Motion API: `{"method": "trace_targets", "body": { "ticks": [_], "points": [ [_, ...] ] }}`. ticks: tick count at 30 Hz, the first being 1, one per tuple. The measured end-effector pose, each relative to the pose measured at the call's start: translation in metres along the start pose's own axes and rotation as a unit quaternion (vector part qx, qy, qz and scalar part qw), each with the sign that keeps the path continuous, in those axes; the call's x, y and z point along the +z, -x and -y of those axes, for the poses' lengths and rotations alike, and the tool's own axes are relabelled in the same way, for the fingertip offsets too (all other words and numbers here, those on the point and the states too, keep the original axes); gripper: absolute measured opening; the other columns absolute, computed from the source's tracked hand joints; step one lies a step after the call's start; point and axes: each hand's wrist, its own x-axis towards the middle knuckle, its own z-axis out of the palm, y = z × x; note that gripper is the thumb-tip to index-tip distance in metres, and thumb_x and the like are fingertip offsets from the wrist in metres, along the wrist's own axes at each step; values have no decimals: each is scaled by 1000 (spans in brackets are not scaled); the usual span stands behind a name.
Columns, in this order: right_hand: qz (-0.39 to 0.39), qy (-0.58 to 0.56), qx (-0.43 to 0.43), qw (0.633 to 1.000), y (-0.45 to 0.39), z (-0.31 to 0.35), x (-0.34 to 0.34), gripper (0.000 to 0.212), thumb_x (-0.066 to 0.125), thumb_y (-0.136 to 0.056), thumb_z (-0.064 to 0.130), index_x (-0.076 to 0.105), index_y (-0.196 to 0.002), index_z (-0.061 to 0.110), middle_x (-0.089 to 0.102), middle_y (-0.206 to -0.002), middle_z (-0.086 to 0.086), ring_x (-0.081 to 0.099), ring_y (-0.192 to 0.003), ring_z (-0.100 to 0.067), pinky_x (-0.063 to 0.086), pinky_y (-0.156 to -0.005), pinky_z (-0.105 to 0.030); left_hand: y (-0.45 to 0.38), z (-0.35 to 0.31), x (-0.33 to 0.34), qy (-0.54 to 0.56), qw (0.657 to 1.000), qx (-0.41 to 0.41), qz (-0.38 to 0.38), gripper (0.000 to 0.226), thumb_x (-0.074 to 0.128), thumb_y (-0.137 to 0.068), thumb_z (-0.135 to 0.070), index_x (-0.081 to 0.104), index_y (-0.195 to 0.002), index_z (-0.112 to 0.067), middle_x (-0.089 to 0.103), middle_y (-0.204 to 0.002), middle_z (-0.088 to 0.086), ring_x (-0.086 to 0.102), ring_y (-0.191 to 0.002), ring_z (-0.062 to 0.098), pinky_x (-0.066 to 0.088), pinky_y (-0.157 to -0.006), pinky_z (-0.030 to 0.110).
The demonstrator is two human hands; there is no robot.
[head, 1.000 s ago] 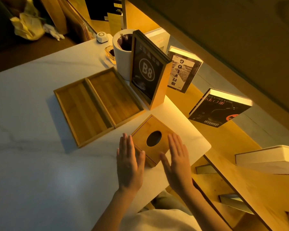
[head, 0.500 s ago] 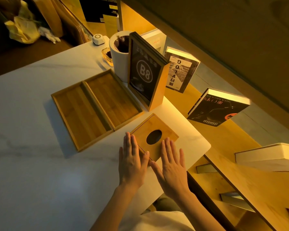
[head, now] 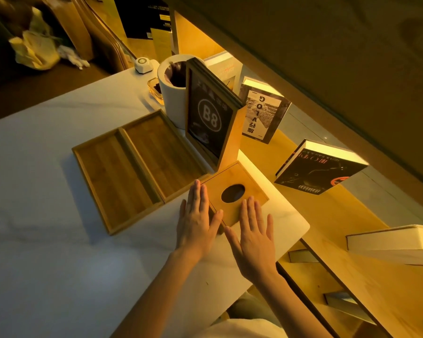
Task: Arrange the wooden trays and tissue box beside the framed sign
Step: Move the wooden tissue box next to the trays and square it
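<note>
Two shallow wooden trays lie side by side on the white table: the left tray (head: 112,176) and the right tray (head: 164,154). The framed sign (head: 209,118), black with "B8", stands upright just right of them. A square wooden tissue box (head: 237,186) with an oval hole in its top sits at the sign's near corner, touching the right tray's corner. My left hand (head: 197,220) lies flat against the box's left side, fingers apart. My right hand (head: 253,230) rests flat on the box's near right edge, fingers spread. Neither hand grips anything.
A white cylindrical pot (head: 174,91) stands behind the sign, with a small glass dish (head: 155,90) and a white round device (head: 143,64) near it. Books (head: 318,167) lean on the wooden shelf to the right, beyond the table's edge (head: 300,230).
Both hands have slid the tissue box away from me, up against the sign's base and the right tray's corner. The trays have not moved.
</note>
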Motion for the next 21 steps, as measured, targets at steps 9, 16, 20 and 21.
{"method": "trace_targets", "body": {
  "ticks": [9, 16, 20, 21],
  "points": [
    [1, -3, 9, 1000, -31, -15, -14, 76, -2, -76, 71, -17, -138, 28, -22, -147, 8, -23, -138, -16, -19, -110, -38, -37, -18, -2, -18, 999, 1, 38, 71, 25, -89, -51, -12, -139, -18, -15, -154, 4, -6, -142, 21, 3, -116, 37],
    [5, 4, 11, 1000, -44, -23, -18, 74, 0, -78, 67, -18, -137, 28, -22, -147, 8, -22, -139, -15, -19, -109, -36, -49, -28, -1, -14, 999, -2, 39, 71, 26, -89, -51, -10, -140, -17, -13, -154, 5, -6, -142, 23, 3, -115, 38],
    [10, 8, 7, 1000, -48, -27, -21, 74, -1, -76, 68, -19, -136, 29, -23, -147, 8, -22, -138, -15, -18, -110, -37, -52, -32, 0, -14, 999, -4, 34, 71, 26, -89, -51, -9, -140, -16, -12, -154, 5, -5, -142, 23, 3, -115, 38],
    [12, 8, 5, 1000, -49, -28, -22, 74, -3, -75, 69, -20, -136, 29, -23, -146, 8, -22, -138, -15, -18, -110, -37, -52, -32, 1, -13, 999, -6, 32, 71, 26, -89, -51, -9, -140, -16, -12, -154, 5, -6, -142, 23, 2, -115, 38]
  ]
}}
